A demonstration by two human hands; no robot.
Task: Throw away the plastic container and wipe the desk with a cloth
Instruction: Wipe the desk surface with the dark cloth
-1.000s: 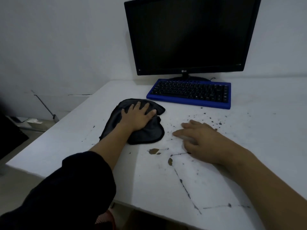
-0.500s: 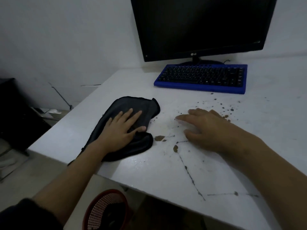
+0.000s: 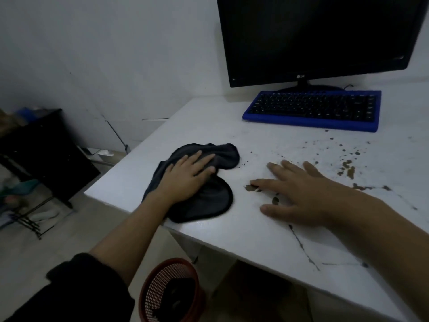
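Note:
A dark cloth (image 3: pixel 209 203) lies crumpled on the white desk (image 3: pixel 243 233) near its left front edge. My left hand (image 3: pixel 188 177) presses flat on the cloth with straight fingers. My right hand (image 3: pixel 297 194) rests flat on the desk to the right of the cloth, fingers spread, beside brown stains (image 3: pixel 348 169) and scattered specks. A red mesh bin (image 3: pixel 169 291) stands on the floor under the desk's front edge, with a dark object inside that I cannot make out.
A blue keyboard (image 3: pixel 313 110) sits at the back of the desk in front of a black monitor (image 3: pixel 320 38). Dark cracks (image 3: pixel 301 247) run across the desk near the front. A black stand (image 3: pixel 44 154) is on the floor to the left.
My left hand has slid the cloth toward the desk's left front edge. The right hand stays flat on the desk. The view has shifted left and down, showing the red bin.

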